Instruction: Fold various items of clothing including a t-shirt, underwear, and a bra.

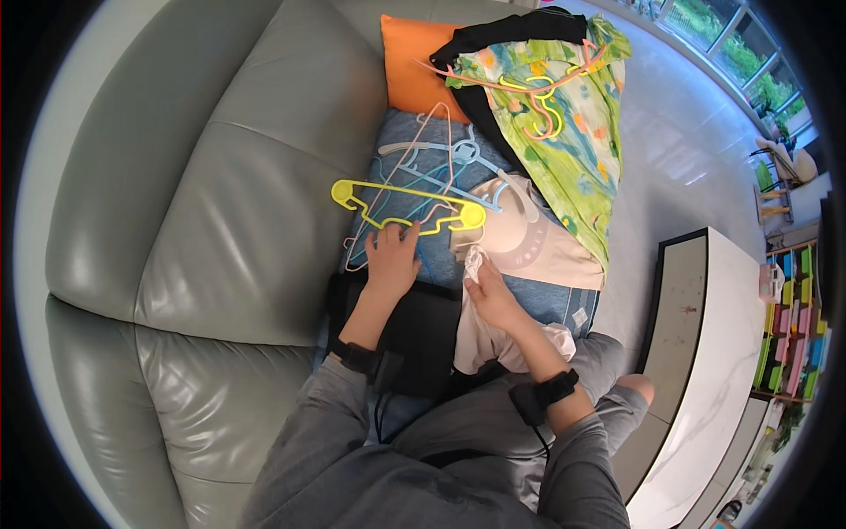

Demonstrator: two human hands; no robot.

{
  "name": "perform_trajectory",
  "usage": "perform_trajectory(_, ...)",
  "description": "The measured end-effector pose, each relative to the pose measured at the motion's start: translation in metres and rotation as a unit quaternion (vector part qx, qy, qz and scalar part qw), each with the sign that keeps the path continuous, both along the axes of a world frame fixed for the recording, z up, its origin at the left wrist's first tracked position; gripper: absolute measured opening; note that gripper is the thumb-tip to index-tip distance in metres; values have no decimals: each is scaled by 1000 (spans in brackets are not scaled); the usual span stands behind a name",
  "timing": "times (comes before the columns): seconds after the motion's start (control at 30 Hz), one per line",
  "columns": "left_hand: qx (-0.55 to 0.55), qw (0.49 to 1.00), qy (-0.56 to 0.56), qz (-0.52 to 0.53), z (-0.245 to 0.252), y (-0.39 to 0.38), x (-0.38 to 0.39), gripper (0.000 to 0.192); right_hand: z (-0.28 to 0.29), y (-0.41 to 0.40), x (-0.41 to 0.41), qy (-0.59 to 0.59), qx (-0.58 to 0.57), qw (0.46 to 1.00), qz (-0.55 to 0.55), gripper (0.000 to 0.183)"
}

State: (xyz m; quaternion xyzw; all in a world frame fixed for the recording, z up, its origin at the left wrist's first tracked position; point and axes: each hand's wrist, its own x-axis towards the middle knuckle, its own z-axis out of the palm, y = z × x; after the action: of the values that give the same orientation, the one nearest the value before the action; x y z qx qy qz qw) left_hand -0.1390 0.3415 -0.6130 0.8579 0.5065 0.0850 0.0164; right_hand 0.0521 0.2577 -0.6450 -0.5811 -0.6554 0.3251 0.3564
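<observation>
My left hand [392, 259] reaches to the lower edge of a yellow plastic clothes hanger [410, 192], fingertips at its bar; whether they grip it is unclear. In my right hand [490, 295] is a bunched part of a pale pink garment [472, 337], which hangs down over my lap. Under and beyond the yellow hanger lie a light blue hanger [439, 178], a pale pink hanger [413, 149] and thin teal ones, overlapping. A beige garment with lettering [568, 254] is spread to the right of the hangers.
Behind lie an orange cushion [416, 63], a black garment [515, 28] and a green floral garment [581, 132] with pink and yellow hangers on it. A grey-green leather sofa [264, 198] is on the left. At right stands a marble-topped cabinet [707, 344].
</observation>
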Motion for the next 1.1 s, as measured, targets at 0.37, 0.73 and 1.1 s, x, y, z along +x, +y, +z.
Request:
perform_trajectory(0.37, -108, 991, 71, 17, -28, 53, 27, 41, 17, -17, -1, 13, -218, 970, 110, 30)
perform_trajectory(0.73, -79, 993, -56, 70, -22, 78, 55, 43, 19, -15, 8, 47, -165, 983, 69, 30)
perform_trajectory(1.1, -93, 994, -16, 61, 0, 68, 46, 21, 44, -8, 17, 169, -129, 977, -6, 28)
